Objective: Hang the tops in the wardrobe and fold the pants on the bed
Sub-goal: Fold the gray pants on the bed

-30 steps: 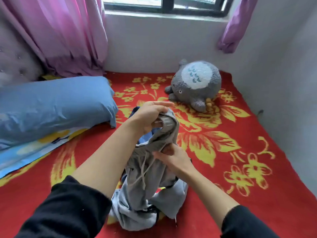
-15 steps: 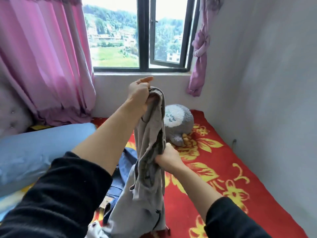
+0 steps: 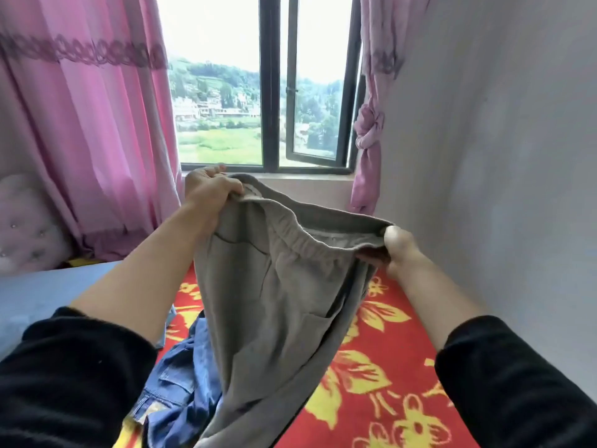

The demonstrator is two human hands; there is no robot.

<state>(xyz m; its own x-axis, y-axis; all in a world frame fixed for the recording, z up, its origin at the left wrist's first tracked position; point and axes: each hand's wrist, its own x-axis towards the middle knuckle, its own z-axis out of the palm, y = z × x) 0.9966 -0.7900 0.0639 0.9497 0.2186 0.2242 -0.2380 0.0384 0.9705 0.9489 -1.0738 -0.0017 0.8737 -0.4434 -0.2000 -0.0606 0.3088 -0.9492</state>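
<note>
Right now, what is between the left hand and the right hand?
In the head view, the elastic waistband of the grey pants spans the gap between the left hand and the right hand; each grips one end.

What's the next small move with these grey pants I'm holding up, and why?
Probably lower the grey pants flat onto the red blanket to the right. Your left hand and right hand grip the waistband at opposite ends, so the pants hang spread out, and blue jeans lie heaped beneath on the left.
</note>
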